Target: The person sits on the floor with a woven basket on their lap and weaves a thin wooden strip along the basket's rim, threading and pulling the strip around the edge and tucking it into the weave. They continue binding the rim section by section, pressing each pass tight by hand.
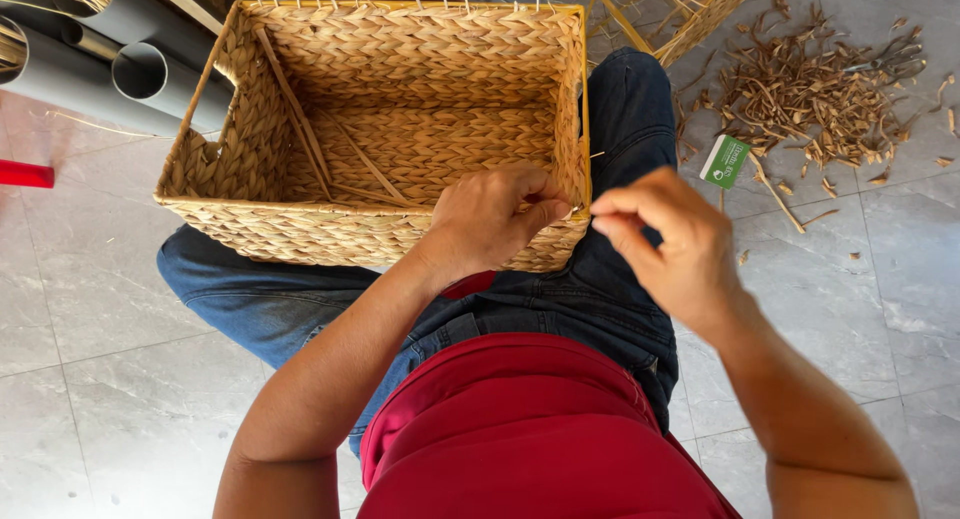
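— Head view: where's the woven basket (400,119)?

— On the lap, its near right corner under the left hand (495,219), which presses closed on the rim.

— And the right hand (665,239)?

— Just beside that corner, fingertips pinched narrow, perhaps on a strand too thin to tell. Best to keep the rim steady and pull evenly.
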